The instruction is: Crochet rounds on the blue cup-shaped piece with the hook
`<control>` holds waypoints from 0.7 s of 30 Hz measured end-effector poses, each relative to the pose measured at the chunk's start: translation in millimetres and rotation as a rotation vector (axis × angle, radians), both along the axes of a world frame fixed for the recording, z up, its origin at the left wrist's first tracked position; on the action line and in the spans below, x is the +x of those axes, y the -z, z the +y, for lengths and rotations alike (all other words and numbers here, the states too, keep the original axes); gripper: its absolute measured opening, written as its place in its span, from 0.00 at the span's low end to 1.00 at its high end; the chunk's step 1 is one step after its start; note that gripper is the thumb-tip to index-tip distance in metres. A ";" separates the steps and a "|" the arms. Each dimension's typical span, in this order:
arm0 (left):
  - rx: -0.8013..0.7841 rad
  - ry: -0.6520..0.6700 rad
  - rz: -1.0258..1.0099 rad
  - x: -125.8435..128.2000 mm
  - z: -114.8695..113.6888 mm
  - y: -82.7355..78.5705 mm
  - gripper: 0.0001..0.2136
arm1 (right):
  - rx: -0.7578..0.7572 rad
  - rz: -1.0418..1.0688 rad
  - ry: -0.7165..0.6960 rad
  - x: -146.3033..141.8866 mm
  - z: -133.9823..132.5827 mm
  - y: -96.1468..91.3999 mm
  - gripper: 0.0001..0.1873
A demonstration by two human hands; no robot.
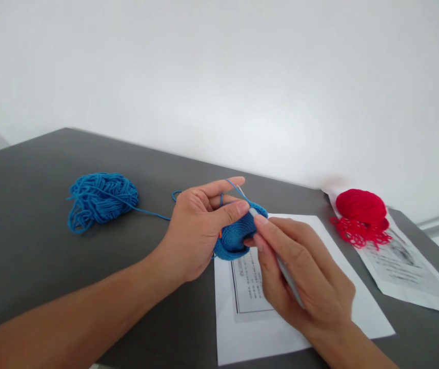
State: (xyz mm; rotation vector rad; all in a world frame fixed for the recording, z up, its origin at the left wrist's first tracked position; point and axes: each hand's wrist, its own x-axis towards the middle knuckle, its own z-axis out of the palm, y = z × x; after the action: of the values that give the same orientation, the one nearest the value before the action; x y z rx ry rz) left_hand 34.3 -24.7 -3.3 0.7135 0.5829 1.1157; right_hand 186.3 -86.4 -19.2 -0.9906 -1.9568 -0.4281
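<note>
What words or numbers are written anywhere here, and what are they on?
White sheet below the crochet piece: a framed block of print, too small and blurred to read.
Second sheet under the red yarn: grey print, too blurred to read.
Blue yarn, crochet piece, crochet hook, table: no writing.

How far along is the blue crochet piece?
Done: a small round blue crocheted piece shows several finished rows. In hand: the left hand pinches it, strand looped over the forefinger; the right hand holds a hook at its rim. Left: a loose heap of blue yarn feeds it, so probably plenty remains; the red yarn sits untouched on a printed sheet.
</note>
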 end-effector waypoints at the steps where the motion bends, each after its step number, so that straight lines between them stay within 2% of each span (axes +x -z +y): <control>1: 0.002 0.014 -0.012 -1.3 0.1 -1.5 0.28 | 0.020 -0.030 0.009 1.0 -1.0 -0.6 0.21; 4: 0.028 0.053 -0.023 -5.2 0.9 -4.4 0.27 | 0.051 -0.065 -0.008 7.3 -1.4 -2.0 0.22; 10: 0.092 0.066 0.033 -9.4 6.2 -5.7 0.26 | 0.033 0.001 -0.154 19.2 7.2 -3.8 0.21; 21: 0.133 0.026 0.210 -14.6 15.8 -5.9 0.34 | 0.014 -0.059 -0.160 32.0 9.4 -13.3 0.17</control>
State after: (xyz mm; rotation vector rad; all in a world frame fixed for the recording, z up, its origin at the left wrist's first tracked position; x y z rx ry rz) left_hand 19.7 -8.9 2.7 0.9589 0.6789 1.0700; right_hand 218.3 -76.9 -6.0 -0.8138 -2.0657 -0.3836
